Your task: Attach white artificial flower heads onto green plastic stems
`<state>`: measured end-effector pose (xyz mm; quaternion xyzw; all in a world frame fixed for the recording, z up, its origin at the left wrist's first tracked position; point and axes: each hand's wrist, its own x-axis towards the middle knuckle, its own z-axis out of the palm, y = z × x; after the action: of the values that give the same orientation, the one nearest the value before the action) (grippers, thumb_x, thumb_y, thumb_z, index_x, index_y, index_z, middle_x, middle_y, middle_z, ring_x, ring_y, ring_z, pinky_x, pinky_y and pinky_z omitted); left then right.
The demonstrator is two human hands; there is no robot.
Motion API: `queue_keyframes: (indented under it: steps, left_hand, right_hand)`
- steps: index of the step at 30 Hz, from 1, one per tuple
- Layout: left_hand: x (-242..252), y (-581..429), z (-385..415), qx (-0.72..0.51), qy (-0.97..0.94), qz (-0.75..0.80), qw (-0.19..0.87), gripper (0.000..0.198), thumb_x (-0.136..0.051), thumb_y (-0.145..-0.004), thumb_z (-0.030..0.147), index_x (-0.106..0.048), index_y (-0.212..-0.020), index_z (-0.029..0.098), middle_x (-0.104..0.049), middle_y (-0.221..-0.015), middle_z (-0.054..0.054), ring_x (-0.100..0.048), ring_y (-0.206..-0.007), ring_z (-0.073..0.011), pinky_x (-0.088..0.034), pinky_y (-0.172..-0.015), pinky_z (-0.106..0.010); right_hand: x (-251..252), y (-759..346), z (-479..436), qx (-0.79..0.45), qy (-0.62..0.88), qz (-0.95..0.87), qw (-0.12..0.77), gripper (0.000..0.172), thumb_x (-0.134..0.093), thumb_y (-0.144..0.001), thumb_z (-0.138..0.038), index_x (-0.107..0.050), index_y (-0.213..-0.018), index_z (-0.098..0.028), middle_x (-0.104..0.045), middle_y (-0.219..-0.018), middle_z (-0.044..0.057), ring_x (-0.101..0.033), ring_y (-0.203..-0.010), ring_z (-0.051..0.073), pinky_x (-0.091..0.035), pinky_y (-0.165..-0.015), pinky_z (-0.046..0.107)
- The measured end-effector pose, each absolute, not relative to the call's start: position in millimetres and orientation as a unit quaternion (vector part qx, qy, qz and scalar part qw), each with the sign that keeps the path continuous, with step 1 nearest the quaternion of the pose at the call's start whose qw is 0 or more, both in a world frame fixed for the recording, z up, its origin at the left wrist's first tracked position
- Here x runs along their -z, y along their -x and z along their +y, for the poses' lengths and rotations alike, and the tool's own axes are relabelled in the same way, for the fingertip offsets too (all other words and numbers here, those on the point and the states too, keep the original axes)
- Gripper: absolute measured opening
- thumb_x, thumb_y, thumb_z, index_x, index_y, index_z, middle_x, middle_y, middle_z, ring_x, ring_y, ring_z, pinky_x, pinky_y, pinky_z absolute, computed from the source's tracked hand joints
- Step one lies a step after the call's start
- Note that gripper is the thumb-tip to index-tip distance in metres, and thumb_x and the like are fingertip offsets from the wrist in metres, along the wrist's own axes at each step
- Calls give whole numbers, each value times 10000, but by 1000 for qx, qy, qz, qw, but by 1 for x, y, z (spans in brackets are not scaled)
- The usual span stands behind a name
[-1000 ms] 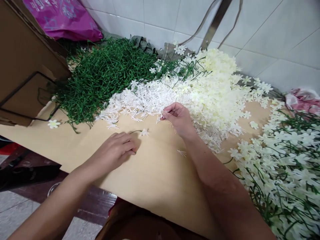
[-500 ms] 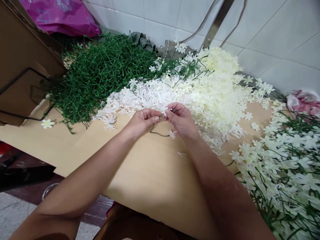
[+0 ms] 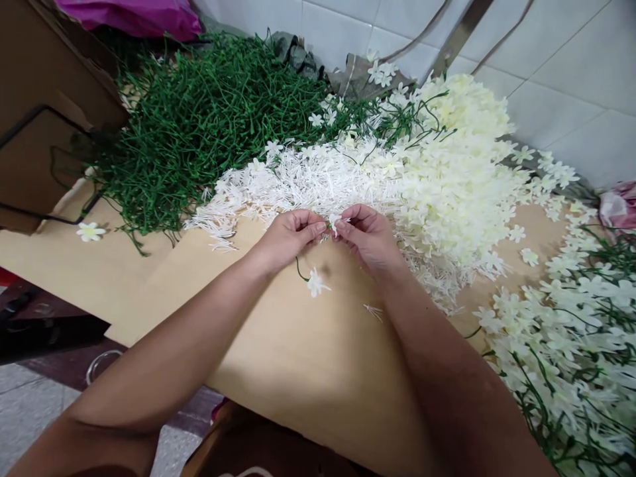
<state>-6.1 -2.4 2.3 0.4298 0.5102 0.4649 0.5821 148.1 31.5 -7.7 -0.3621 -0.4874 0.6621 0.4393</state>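
Our left hand (image 3: 288, 240) pinches a green stem (image 3: 299, 269) between thumb and forefinger; a flower (image 3: 316, 283) shows at its lower end. Our right hand (image 3: 371, 242), fingers drawn narrow, pinches a white piece (image 3: 334, 224) beside the left fingertips; whether it meets the stem we cannot tell. Beyond, white stamens (image 3: 303, 182) lie heaped on the board (image 3: 288, 351).

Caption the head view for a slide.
Left hand pinching a green stem, right hand a white piece, in front of a stem pile and heaped pale flowers.
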Motion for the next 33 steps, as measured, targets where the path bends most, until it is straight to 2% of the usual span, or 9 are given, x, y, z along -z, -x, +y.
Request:
queue_keyframes:
  steps: [4,10,16,21,28,33]
  left_hand:
    - [-2,8,-2,-451,-428,515,591,251,-761,-697,260,-563,-600,141,-529,-544,33,-438,-504,-61,-336,-517,-206]
    - [-2,10,0,-452,-430,498,603,240,-743,-715,241,-557,-612,129,-544,-559,32,-453,-504,-49,-358,-527,-192]
    - [-1,11,0,-431,-441,505,604,165,-694,-733,177,-578,-630,122,-543,-542,36,-467,-513,-53,-370,-540,-195]
    - [-6,11,2,-408,-435,526,606,150,-651,-742,108,-569,-617,117,-547,-546,39,-471,-497,-47,-379,-538,-197]
    - [-9,11,2,-366,-455,551,596,176,-604,-769,70,-553,-609,123,-527,-517,45,-440,-486,-46,-347,-525,-196]
    - [-8,14,3,-326,-491,549,593,200,-587,-766,33,-543,-594,125,-471,-489,62,-382,-459,-37,-276,-485,-195]
  right_hand:
    - [6,-148,30,-654,358,-504,435,380,-888,-519,-403,-605,-674,-202,-598,-534,-64,-546,-494,69,-480,-540,224]
    - [8,-149,29,-714,345,-418,443,407,-915,-479,-369,-610,-699,-214,-624,-591,-88,-582,-544,53,-503,-582,194]
    - [11,-149,30,-683,355,-474,427,398,-904,-497,-396,-609,-683,-205,-622,-590,-64,-566,-538,66,-484,-553,210]
    - [8,-149,28,-651,356,-533,406,389,-862,-566,-443,-607,-721,-194,-606,-586,-52,-550,-522,73,-488,-572,237]
    - [10,-151,25,-635,366,-562,384,413,-853,-563,-478,-585,-686,-188,-615,-627,-31,-573,-603,95,-480,-634,254]
    - [15,-151,22,-644,368,-565,363,413,-879,-531,-430,-574,-671,-189,-602,-613,-31,-558,-615,108,-437,-620,253]
